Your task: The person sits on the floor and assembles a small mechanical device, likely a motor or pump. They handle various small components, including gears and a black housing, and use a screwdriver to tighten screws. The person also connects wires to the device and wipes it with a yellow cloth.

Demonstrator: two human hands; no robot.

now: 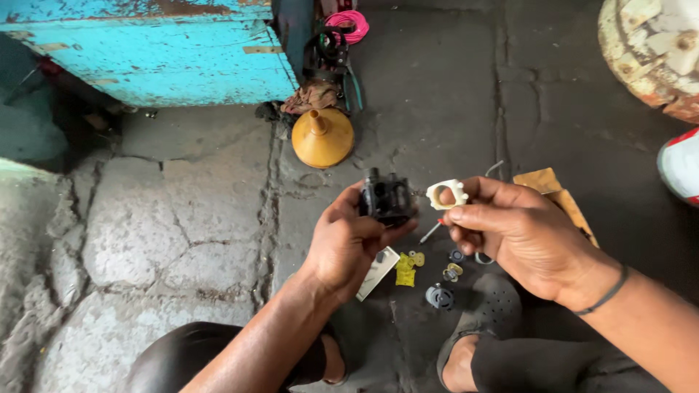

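Head view. Left hand closed around a black carburettor-like body, held above the cracked stone floor at the centre of the frame. Right hand pinches a white plastic gasket-like piece between thumb and fingertips, just beside the body's right face; a thin red-tipped tool shows below, gripped in the same hand or not, one cannot tell. Step in hand, by judgement: fitting or removing the white piece at the body. The next move calls for lining up its holes with the body's face and keeping the body steady. Long axis of the white piece runs left to right, its flat face toward the camera; the body stands roughly upright, a short stub uppermost. Small rings, a yellow part and a dark round part lie on the floor beneath; an orange funnel stands mouth-down beyond, near a chipped turquoise cabinet.
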